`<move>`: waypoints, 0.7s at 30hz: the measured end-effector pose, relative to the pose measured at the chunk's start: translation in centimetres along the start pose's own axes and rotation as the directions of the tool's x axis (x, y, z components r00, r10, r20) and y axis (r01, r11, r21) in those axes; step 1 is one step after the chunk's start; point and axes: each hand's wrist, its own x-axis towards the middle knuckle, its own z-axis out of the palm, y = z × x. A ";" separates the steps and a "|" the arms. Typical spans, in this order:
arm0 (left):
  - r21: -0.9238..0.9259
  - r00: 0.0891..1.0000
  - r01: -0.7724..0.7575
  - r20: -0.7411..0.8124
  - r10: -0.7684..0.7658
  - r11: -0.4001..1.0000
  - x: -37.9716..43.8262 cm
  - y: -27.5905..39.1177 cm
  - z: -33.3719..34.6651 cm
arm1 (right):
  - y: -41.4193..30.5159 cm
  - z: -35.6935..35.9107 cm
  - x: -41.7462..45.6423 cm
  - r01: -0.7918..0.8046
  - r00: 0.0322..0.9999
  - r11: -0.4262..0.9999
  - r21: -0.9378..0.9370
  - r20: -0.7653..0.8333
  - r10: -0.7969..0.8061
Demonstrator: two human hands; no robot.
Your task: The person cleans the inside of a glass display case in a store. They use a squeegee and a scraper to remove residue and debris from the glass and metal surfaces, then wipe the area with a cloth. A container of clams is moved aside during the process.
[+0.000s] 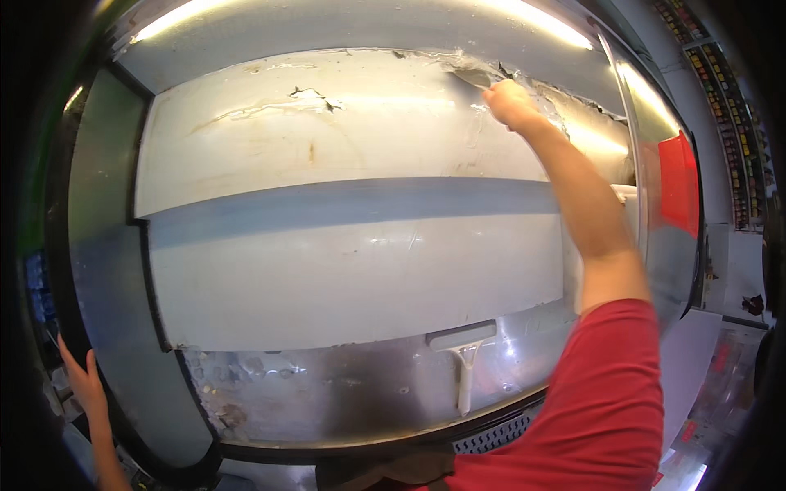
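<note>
My right hand [511, 104] is closed around a flat, greyish scraper-like blade [473, 77], its handle hidden in my fist. The blade lies against the upper white panel [276, 135] of a lit display cabinet, near that panel's far edge. Torn, peeling material [552, 101] runs along the edge beside my hand. At the far left my left hand [86, 380], thumb and fingers apart, rests by the cabinet's black frame [67, 294]. A squeegee with a white handle [465, 380] lies on the stained metal floor [368, 386] of the cabinet.
Below the upper panel is a second white step panel [356, 282]. Glass sides [123, 276] close off the cabinet, and light tubes [534, 21] glow at the top. A red plastic bin [678, 184] shows beyond the right glass. A slotted vent [491, 434] sits at the front.
</note>
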 end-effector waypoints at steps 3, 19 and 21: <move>0.007 1.000 0.005 -0.007 -0.005 1.000 -0.5 0.0 -0.1 | 1.4 -0.3 -1.5 0.113 0.990 0.984 -0.139 -0.073 -0.124; -0.079 0.999 0.027 0.024 -0.025 0.996 -0.8 0.8 -1.1 | -3.0 3.5 -3.6 0.264 0.961 0.964 -0.030 -0.079 -0.265; -0.096 0.999 0.034 0.024 -0.032 0.995 -1.1 0.3 -1.0 | -1.7 3.4 -7.7 0.315 0.949 0.949 0.003 -0.011 -0.315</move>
